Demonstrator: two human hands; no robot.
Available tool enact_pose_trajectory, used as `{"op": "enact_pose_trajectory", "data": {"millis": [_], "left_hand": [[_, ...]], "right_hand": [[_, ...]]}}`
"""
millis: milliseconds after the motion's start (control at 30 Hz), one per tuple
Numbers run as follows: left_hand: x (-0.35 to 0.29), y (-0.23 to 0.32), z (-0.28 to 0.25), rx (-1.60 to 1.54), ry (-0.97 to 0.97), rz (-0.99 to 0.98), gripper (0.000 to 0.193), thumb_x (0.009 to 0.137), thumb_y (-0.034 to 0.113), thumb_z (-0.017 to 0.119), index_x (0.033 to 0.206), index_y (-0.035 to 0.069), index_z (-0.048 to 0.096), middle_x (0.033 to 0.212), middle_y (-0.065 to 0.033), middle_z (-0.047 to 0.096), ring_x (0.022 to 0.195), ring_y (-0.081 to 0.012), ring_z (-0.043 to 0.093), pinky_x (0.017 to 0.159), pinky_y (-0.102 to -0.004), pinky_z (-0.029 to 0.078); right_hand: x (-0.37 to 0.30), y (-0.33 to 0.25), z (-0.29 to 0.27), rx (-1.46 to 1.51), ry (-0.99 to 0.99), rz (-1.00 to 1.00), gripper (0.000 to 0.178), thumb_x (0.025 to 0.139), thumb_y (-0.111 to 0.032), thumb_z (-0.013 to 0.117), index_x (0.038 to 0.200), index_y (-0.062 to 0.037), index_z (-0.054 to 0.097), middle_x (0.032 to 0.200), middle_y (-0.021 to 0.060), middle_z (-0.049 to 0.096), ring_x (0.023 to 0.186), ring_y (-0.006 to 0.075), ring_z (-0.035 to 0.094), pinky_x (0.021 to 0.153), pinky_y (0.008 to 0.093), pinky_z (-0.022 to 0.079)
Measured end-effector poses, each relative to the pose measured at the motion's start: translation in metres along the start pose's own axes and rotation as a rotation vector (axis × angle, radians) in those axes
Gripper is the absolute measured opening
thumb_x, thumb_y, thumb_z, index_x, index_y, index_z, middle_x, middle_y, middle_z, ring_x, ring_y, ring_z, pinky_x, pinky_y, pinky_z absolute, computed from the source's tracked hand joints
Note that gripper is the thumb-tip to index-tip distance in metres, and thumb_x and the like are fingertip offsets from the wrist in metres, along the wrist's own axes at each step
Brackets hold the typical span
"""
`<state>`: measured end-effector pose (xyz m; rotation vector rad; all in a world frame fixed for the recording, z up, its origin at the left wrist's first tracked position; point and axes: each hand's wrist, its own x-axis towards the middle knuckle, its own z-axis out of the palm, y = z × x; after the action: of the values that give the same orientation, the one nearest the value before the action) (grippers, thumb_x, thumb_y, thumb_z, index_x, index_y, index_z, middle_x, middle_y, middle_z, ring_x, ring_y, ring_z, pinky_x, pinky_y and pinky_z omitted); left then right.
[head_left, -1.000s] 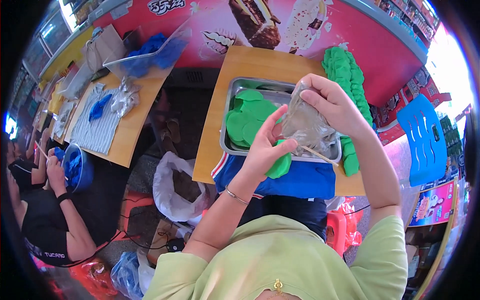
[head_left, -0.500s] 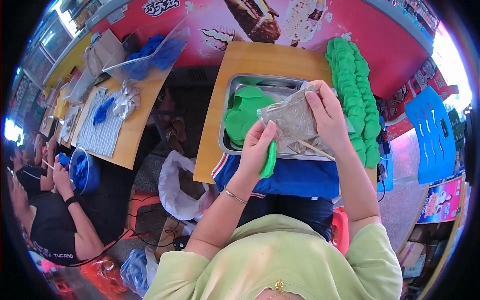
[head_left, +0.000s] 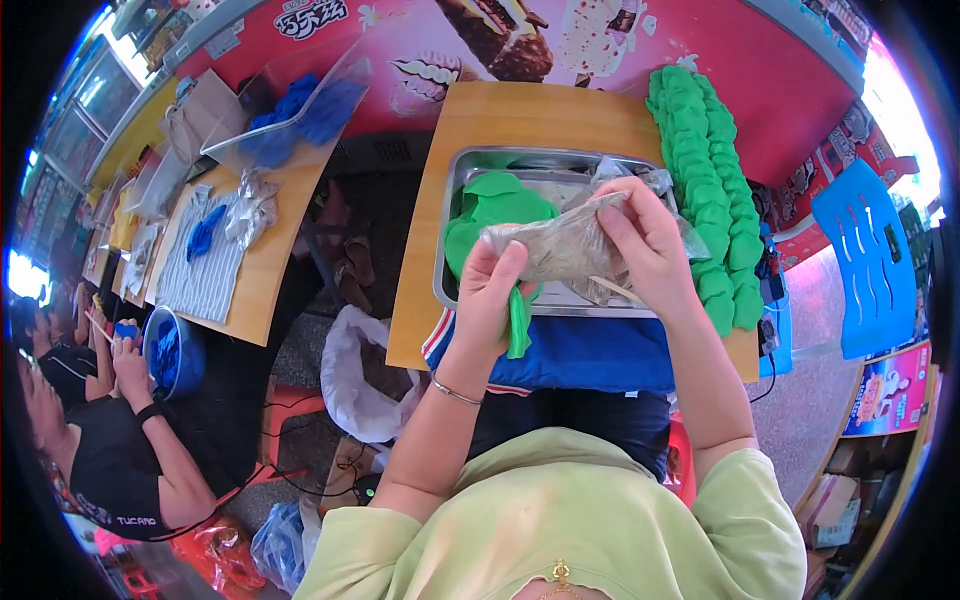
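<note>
My left hand (head_left: 487, 288) and my right hand (head_left: 648, 248) pinch the two ends of a crumpled, brownish clear plastic film (head_left: 565, 243), stretched between them above a metal tray (head_left: 590, 310). Beneath my left fingers hangs a limp green piece (head_left: 518, 325), held in the same hand. Green rounded flat pieces (head_left: 495, 208) lie overlapped in the left side of the tray. Below my right hand a thin wooden stick (head_left: 613, 289) shows partly, with its other end hidden. More clear plastic (head_left: 690, 238) lies by the tray's right end.
Overlapping green pieces (head_left: 705, 190) form long rows on the table's (head_left: 420, 270) right side. A blue cloth (head_left: 600, 355) covers my lap at the front edge. Left of me are a white bag (head_left: 350, 380) and a co-worker (head_left: 120, 450) beside a blue bucket (head_left: 190, 355).
The plastic film has been pulled into a longer, narrower band between my hands. My left hand has moved slightly left and lower, and the green piece hangs more straight down.
</note>
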<state>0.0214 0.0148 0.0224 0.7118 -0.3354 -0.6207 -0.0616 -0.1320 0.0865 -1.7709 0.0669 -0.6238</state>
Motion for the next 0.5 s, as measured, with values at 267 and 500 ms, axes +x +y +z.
{"op": "enact_pose_trajectory", "data": {"millis": [267, 500], "left_hand": [[-0.026, 0.029, 0.022, 0.601, -0.086, 0.317, 0.009, 0.085, 0.006, 0.060, 0.093, 0.005, 0.056, 0.079, 0.0042, 0.056, 0.071, -0.0020, 0.050, 0.061, -0.0172, 0.040], [-0.012, 0.026, 0.013, 0.093, -0.033, -0.028, 0.010, 0.086, 0.010, 0.061, 0.091, 0.008, 0.053, 0.083, 0.0033, 0.056, 0.074, -0.0019, 0.051, 0.065, -0.0173, 0.041]], "right_hand": [[-0.002, -0.006, 0.004, -0.132, 0.012, 0.016, 0.011, 0.087, -0.009, 0.057, 0.097, -0.0049, 0.054, 0.070, -0.0017, 0.050, 0.064, 0.0036, 0.043, 0.057, 0.0200, 0.037], [0.009, -0.007, 0.001, -0.313, -0.020, 0.008, 0.016, 0.081, -0.009, 0.065, 0.093, -0.0044, 0.055, 0.075, -0.0012, 0.050, 0.066, 0.0034, 0.042, 0.058, 0.0199, 0.035]]}}
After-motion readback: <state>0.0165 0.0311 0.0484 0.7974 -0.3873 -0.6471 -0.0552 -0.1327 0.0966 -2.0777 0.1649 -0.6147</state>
